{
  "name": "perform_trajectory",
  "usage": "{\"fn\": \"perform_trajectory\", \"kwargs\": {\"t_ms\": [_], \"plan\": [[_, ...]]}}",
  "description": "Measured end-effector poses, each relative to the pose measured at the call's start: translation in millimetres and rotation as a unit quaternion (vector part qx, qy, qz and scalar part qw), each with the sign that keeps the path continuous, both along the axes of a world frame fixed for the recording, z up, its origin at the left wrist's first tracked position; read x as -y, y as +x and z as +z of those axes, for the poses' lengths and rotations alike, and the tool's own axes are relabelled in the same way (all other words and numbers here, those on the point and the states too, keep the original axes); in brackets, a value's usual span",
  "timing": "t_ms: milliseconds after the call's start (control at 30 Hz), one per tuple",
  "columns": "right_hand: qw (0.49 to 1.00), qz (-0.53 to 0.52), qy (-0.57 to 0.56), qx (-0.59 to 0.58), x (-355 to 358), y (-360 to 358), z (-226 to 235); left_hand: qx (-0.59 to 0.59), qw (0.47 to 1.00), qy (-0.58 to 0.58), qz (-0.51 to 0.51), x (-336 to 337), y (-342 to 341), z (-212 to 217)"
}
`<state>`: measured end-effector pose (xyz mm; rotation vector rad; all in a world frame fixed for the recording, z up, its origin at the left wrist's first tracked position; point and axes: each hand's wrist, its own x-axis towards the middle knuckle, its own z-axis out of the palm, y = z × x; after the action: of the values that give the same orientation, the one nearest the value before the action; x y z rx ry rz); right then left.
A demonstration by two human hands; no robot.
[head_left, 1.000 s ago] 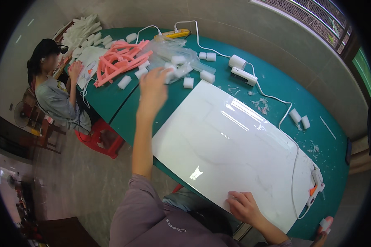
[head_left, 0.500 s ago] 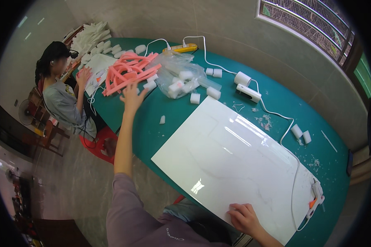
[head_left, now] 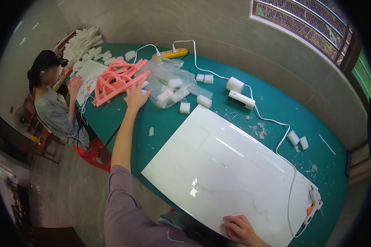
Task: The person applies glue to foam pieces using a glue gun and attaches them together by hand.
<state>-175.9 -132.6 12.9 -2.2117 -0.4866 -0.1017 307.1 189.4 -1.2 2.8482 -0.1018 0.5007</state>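
Pink foam-like strips (head_left: 115,80), some curved and some straight, lie in a tangled heap toward the far left of the green-topped table (head_left: 165,131). Our left hand (head_left: 137,98) reaches to the heap's near right edge, its fingers spread apart; we cannot tell whether the fingertips touch the strips or the small white foam pieces (head_left: 144,84) beside them. Right of that hand we see a crumpled clear plastic bag (head_left: 154,68) with short white foam cylinders (head_left: 175,82) in or under it; we cannot tell which. A stubby white foam block (head_left: 185,108) sits just outside the bag, near the corner of a large glossy white board with faint grey veining (head_left: 226,164).

Our right hand (head_left: 238,229) rests by that board's near edge, fingers loosely curled; we cannot see whether they hold anything. At the board's right end lies a white glue gun with an orange trigger (head_left: 316,197). Beyond the bag, a yellow power strip (head_left: 169,53) lies near the wall. To our left, a co-worker in a grey top (head_left: 55,103) sits on a red plastic stool (head_left: 93,154).
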Motion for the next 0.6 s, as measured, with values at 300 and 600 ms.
{"fn": "perform_trajectory", "kwargs": {"t_ms": [300, 600], "plan": [[0.999, -0.007, 0.021, -0.023, 2, 2, 5, -0.119, 0.99, 0.017, 0.073, 7, 30, -1], [1.0, -0.02, -0.014, 0.014, -3, 6, 3, 0.028, 0.955, -0.278, -0.103, -17, 51, 2]]}}
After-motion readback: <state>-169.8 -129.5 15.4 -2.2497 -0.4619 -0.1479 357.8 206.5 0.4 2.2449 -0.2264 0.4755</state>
